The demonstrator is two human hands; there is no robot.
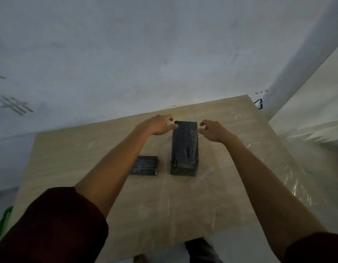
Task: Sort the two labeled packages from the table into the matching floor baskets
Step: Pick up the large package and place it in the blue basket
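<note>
Head view, dim and soft; fine detail on both packages lost to blur. Smaller package (144,165) partly hidden behind the left forearm, its left end not visible. Larger package (185,148) lies flat on the table (69,158), long axis running away from the camera, just right of the smaller one with a bare strip between them. Both wrapped in dark material with faint pale streaks; no label text can be read on either. Left hand (158,124) at the far left corner of the larger package, fingers spread, thumb tip touching or nearly touching the edge; cannot tell which. Right hand (213,130) at the far right corner, fingers curled and parted, close to the side, contact not resolved. Neither hand closed around anything. Dark red sleeves (56,224) pushed up on both arms. Table top pale wood grain under a clear plastic film (278,168) that glares on the right side. White sheeting (126,54) covers the background; grey marks at far left and a small black mark past the table's far right corner, both illegible. Green sliver (3,219) at lower left edge, cut off, unidentified. Dark shape at the bottom edge below the table, cut off. Floor baskets not visible
</note>
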